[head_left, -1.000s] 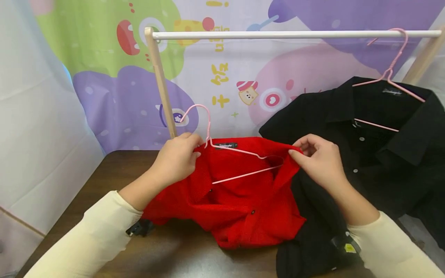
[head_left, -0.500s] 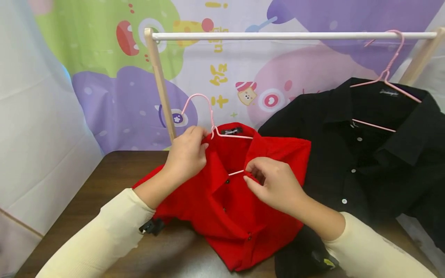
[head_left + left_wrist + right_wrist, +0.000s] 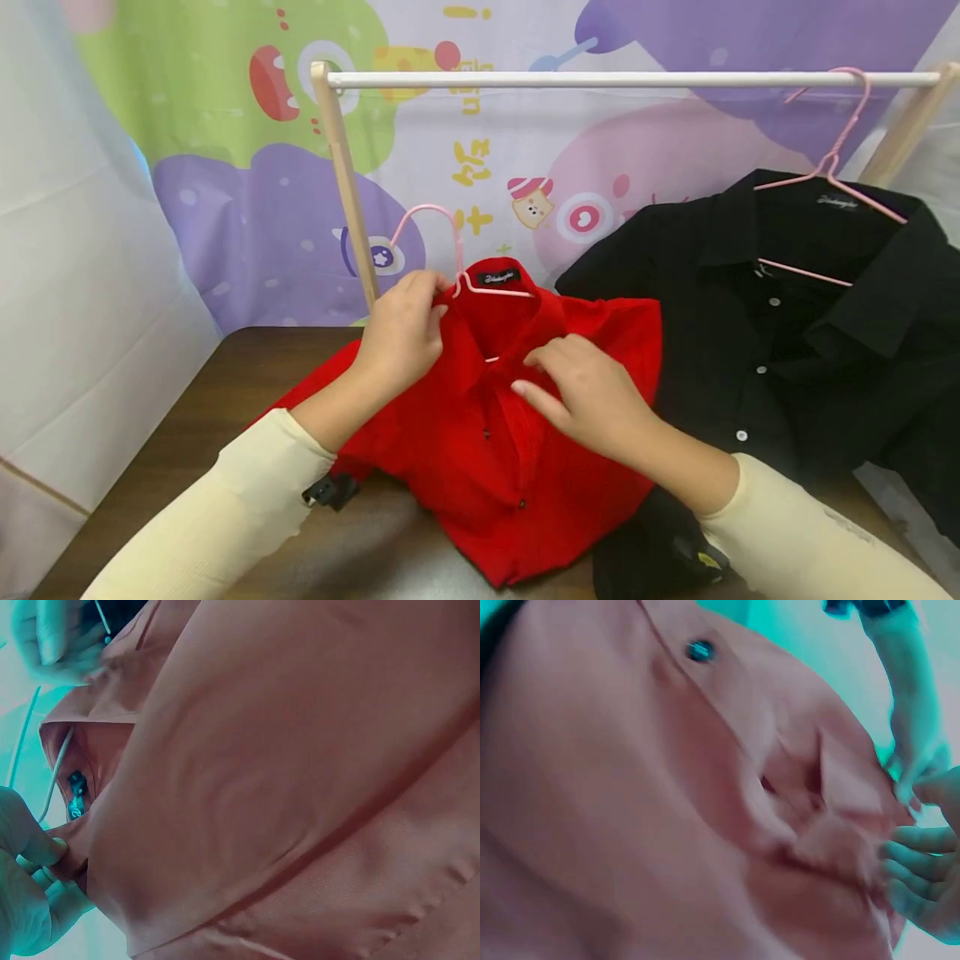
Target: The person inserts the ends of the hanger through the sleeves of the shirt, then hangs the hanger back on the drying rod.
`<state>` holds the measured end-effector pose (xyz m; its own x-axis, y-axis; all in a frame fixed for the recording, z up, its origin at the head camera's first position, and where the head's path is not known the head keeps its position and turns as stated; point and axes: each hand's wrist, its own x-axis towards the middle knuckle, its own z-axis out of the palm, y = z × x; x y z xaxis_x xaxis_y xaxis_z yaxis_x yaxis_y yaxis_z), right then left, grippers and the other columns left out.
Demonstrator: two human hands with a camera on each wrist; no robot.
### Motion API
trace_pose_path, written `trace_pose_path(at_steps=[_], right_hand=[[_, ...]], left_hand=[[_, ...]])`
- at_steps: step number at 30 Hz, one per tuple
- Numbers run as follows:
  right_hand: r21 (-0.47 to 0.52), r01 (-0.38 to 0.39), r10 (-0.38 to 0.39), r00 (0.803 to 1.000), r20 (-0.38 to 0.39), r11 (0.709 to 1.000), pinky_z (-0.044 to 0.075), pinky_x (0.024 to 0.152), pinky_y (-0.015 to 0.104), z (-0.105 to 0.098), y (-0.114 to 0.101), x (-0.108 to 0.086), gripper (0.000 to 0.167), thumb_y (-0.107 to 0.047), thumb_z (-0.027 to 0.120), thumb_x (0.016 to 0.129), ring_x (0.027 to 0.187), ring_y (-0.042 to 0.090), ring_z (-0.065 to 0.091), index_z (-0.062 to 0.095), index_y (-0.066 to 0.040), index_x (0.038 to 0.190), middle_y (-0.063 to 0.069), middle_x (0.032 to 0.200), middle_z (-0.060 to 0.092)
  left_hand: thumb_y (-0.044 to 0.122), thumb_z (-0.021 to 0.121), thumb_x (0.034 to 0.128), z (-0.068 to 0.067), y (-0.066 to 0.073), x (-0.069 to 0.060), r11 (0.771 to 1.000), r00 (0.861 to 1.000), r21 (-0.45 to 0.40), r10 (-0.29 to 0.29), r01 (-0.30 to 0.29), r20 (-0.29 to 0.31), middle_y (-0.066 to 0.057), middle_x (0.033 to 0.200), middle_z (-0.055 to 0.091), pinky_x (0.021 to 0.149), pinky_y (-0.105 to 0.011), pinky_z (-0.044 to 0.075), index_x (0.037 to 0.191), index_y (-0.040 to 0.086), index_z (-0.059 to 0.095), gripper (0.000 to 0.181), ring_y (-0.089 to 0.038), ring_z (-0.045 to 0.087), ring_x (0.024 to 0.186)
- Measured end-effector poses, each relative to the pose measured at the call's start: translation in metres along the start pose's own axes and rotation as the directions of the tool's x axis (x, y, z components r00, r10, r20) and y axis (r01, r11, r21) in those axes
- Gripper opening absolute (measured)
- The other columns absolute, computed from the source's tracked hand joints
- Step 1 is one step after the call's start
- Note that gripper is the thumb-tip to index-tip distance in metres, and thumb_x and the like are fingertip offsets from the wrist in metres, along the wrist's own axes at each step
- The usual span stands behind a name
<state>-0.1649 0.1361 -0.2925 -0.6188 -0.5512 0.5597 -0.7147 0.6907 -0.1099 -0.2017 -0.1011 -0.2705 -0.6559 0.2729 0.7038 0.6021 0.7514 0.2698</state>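
A red collared shirt (image 3: pixel 480 467) with dark buttons hangs on a pink wire hanger (image 3: pixel 459 242), whose hook stands up above the collar. My left hand (image 3: pixel 405 329) pinches the shirt by its collar beside the hanger's neck; in the left wrist view thumb and fingers close on the cloth. Over the shirt's front, just right of the neck opening, is my right hand (image 3: pixel 592 392). Its thumb and fingers are spread apart, with no cloth pinched between them. Most of the hanger's arms are hidden inside the shirt, and the wrist views show the shirt (image 3: pixel 630 787) in odd colours.
A white rail (image 3: pixel 600 80) on wooden posts (image 3: pixel 347 183) spans the back. A black shirt (image 3: pixel 697 275) hangs from it at the right on another pink hanger (image 3: pixel 851 125). Below lies a dark wooden table (image 3: pixel 225 392), and a printed curtain (image 3: pixel 525 150) covers the back.
The right hand has moved left from the shirt's far shoulder to its front and let go of the cloth. The collar now lies closer around the hanger's neck, and the left hand has risen slightly.
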Motion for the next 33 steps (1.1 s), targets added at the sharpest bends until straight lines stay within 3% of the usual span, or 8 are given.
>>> trace_pose_path(at_steps=[3, 5, 9, 13, 18, 22, 28, 33], right_hand=[[-0.03, 0.036, -0.041, 0.984, -0.176, 0.999, 0.051, 0.082, 0.041, -0.019, 0.019, 0.005, 0.022, -0.016, 0.074, 0.084, 0.089, 0.027, 0.06, 0.066, -0.002, 0.1, 0.011, 0.097, 0.068], [-0.07, 0.024, -0.039, 0.975, -0.218, 0.997, 0.049, 0.087, 0.045, -0.033, 0.033, 0.01, 0.024, -0.011, 0.072, 0.084, 0.094, 0.032, 0.059, 0.066, 0.001, 0.104, 0.015, 0.102, 0.067], [-0.093, -0.069, 0.062, 0.995, -0.076, 0.993, 0.047, 0.093, 0.051, -0.048, 0.054, 0.017, 0.029, -0.01, 0.07, 0.088, 0.101, 0.035, 0.059, 0.065, 0.001, 0.114, 0.019, 0.111, 0.067], [-0.02, -0.1, 0.101, 0.994, 0.034, 0.995, 0.051, 0.087, 0.049, -0.045, 0.059, 0.019, 0.02, -0.01, 0.067, 0.091, 0.091, 0.03, 0.063, 0.07, -0.002, 0.109, 0.015, 0.102, 0.07], [0.049, -0.026, 0.028, 0.999, -0.038, 0.998, 0.053, 0.084, 0.046, -0.033, 0.054, 0.023, 0.015, -0.006, 0.068, 0.09, 0.084, 0.027, 0.064, 0.071, -0.001, 0.103, 0.012, 0.095, 0.071], [0.102, -0.014, 0.022, 0.997, -0.075, 0.995, 0.053, 0.084, 0.045, -0.028, 0.049, 0.024, 0.014, -0.005, 0.068, 0.089, 0.084, 0.025, 0.064, 0.071, -0.001, 0.102, 0.011, 0.095, 0.071], [0.159, -0.082, 0.103, 0.986, -0.132, 0.984, 0.054, 0.081, 0.044, -0.029, 0.053, 0.019, 0.012, -0.001, 0.067, 0.089, 0.083, 0.024, 0.063, 0.072, -0.001, 0.101, 0.011, 0.095, 0.07], [0.173, -0.162, 0.193, 0.965, -0.177, 0.971, 0.055, 0.078, 0.045, -0.037, 0.058, 0.014, 0.013, 0.0, 0.065, 0.091, 0.081, 0.024, 0.061, 0.071, 0.0, 0.102, 0.013, 0.096, 0.07]], left_hand=[[-0.009, 0.061, 0.0858, -0.002, -0.003, -0.001, 1.0, 1.0, -0.002, 0.008, -0.008, -0.003, -0.016, 0.099, 0.064, 0.081, -0.042, 0.052, 0.101, -0.002, 0.058, 0.017, -0.031, 0.062, 0.091], [-0.009, 0.061, 0.0856, -0.003, -0.004, -0.001, 1.0, 1.0, -0.001, 0.022, -0.022, -0.016, -0.016, 0.098, 0.063, 0.081, -0.043, 0.052, 0.101, -0.002, 0.058, 0.017, -0.031, 0.062, 0.09], [-0.01, 0.062, 0.0847, -0.004, -0.001, 0.001, 0.998, 0.997, -0.01, 0.058, -0.058, -0.043, -0.016, 0.097, 0.063, 0.08, -0.042, 0.052, 0.101, -0.003, 0.058, 0.018, -0.031, 0.062, 0.089], [-0.01, 0.063, 0.0844, -0.003, 0.005, 0.003, 0.996, 0.995, -0.027, 0.089, -0.09, -0.041, -0.015, 0.096, 0.064, 0.079, -0.042, 0.052, 0.1, -0.002, 0.059, 0.019, -0.029, 0.062, 0.089], [-0.011, 0.062, 0.0842, -0.001, 0.01, 0.005, 0.993, 0.994, -0.045, 0.107, -0.108, -0.028, -0.015, 0.095, 0.063, 0.08, -0.042, 0.052, 0.1, -0.002, 0.059, 0.018, -0.029, 0.061, 0.089], [-0.01, 0.064, 0.0846, 0.0, 0.009, 0.005, 0.99, 0.993, -0.075, 0.117, -0.118, -0.019, -0.014, 0.095, 0.062, 0.081, -0.04, 0.052, 0.1, -0.001, 0.059, 0.018, -0.028, 0.06, 0.089], [-0.004, 0.07, 0.0851, -0.005, 0.0, 0.009, 0.977, 0.99, -0.166, 0.141, -0.134, 0.027, -0.014, 0.097, 0.064, 0.077, -0.038, 0.054, 0.102, -0.002, 0.062, 0.018, -0.027, 0.062, 0.089], [-0.003, 0.07, 0.086, -0.015, -0.013, 0.01, 0.97, 0.994, -0.238, 0.063, -0.039, 0.094, -0.012, 0.096, 0.064, 0.074, -0.038, 0.056, 0.103, -0.001, 0.065, 0.018, -0.025, 0.062, 0.087]])
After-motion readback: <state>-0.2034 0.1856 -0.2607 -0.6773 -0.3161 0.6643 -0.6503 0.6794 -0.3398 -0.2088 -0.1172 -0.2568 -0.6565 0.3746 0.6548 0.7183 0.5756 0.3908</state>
